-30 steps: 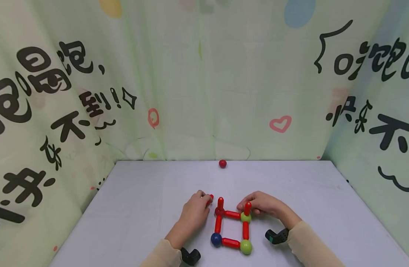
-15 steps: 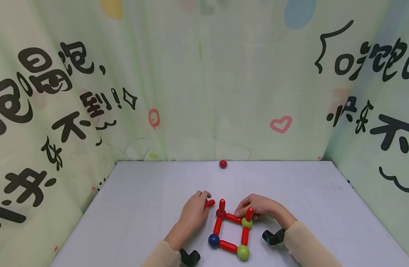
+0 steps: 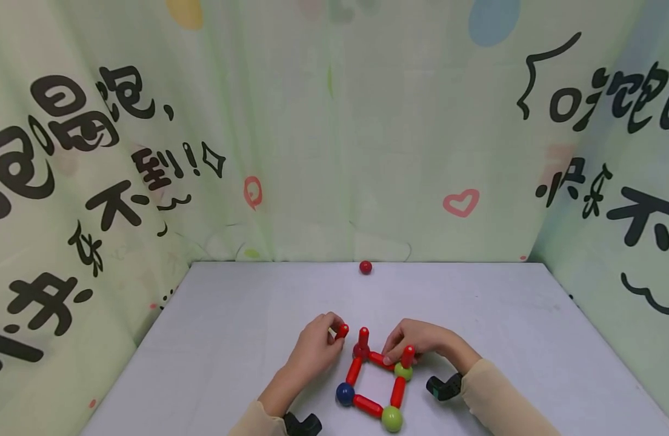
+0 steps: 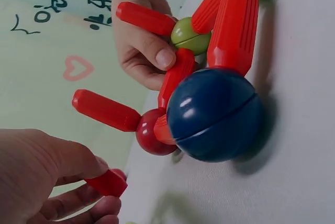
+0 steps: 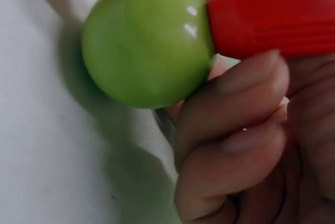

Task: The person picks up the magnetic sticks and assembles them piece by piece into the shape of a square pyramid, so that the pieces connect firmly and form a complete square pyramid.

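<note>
A square of red magnetic-looking rods and balls lies on the table, its corners a blue ball (image 3: pixel 345 394), a dark red ball (image 4: pixel 154 132), a front green ball (image 3: pixel 391 418) and a rear green ball (image 3: pixel 403 371). Upright rods stand on the dark red ball and the rear green one. My left hand (image 3: pixel 315 345), left of the square, pinches a loose red rod (image 4: pixel 107 183) between thumb and fingers, tip pointing up. With its thumb and fingers my right hand (image 3: pixel 424 339) grips the square's rear rod (image 3: pixel 377 358) beside the rear green ball.
A single red ball (image 3: pixel 365 267) sits at the far edge of the white table (image 3: pixel 247 297). A pale green curtain (image 3: pixel 334 151) with dark lettering encloses the back and both sides. Black wrist cameras are strapped near both sleeves.
The square has turned clockwise, its front corners shifting left and nearer. My right hand has moved slightly left onto the rear rod. The loose rod in my left hand has changed its tilt.
</note>
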